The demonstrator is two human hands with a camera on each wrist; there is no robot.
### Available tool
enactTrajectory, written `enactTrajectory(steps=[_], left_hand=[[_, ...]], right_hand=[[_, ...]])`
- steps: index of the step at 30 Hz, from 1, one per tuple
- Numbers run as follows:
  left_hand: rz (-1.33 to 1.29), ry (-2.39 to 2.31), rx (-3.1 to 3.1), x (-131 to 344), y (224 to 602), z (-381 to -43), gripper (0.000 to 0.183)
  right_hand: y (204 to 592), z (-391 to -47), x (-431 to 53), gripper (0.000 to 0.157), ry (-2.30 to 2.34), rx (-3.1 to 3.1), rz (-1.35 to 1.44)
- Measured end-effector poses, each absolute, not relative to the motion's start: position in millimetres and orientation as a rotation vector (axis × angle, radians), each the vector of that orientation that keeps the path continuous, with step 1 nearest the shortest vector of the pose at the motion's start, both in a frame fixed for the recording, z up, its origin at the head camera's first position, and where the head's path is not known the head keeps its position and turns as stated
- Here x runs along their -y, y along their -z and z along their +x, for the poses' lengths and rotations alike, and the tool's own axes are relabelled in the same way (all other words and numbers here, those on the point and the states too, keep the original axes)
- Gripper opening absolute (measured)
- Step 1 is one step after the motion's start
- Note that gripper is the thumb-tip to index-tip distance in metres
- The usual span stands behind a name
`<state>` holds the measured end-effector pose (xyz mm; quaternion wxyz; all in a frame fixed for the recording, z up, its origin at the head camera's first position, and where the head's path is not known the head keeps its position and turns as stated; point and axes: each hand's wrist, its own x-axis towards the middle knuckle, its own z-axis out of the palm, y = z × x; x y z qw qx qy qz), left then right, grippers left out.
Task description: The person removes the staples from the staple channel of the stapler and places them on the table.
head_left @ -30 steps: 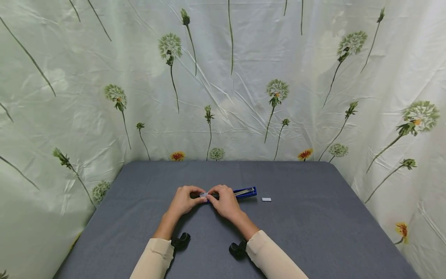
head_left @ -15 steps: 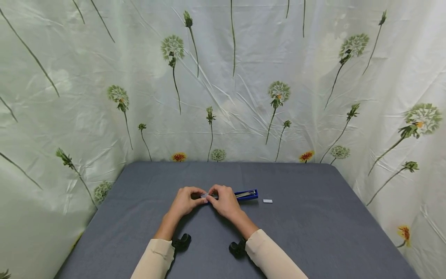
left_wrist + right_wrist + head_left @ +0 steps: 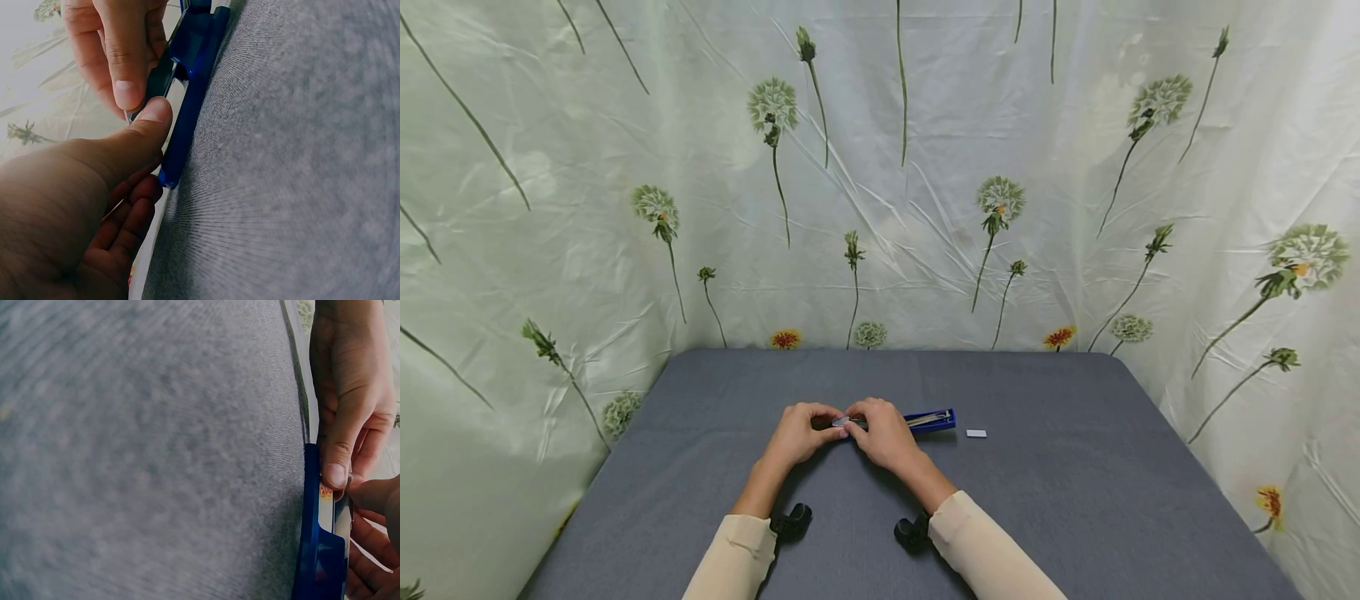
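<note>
Closely gripped by two bare hands, a blue stapler (image 3: 946,420) lies lengthwise near the middle of a gray-covered table (image 3: 1045,508), slim metal parts showing in its right end. The left hand (image 3: 799,432) pinches the stapler's left end between thumb and bent fingers. Just beside it, the right hand (image 3: 883,433) has thumb and fingertips closed on the metal parts, the exact contact hidden. A small pale strip (image 3: 976,433) rests near the stapler's right end. Cream sleeves (image 3: 733,554) cover the forearms; behind hangs a dandelion-print curtain (image 3: 940,117).
</note>
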<state>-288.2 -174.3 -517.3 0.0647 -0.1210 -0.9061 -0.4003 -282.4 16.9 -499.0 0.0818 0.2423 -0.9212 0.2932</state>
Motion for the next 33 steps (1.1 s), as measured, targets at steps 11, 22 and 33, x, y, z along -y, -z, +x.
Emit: enactTrajectory(steps=[11, 22, 33], left_hand=[[-0.359, 1.230, 2.736, 172.7, 521.1, -289.1, 0.018], [-0.346, 1.194, 2.741, 173.0, 521.7, -290.2, 0.018], [-0.345, 1.181, 2.737, 174.8, 520.7, -290.3, 0.019]], right_hand=[[499.2, -281.2, -23.1, 0.016, -0.884, 2.752, 0.734], [494.9, -280.6, -33.6, 0.017, -0.936, 2.711, 0.731], [492.2, -282.9, -45.4, 0.018, -0.940, 2.657, 0.731]])
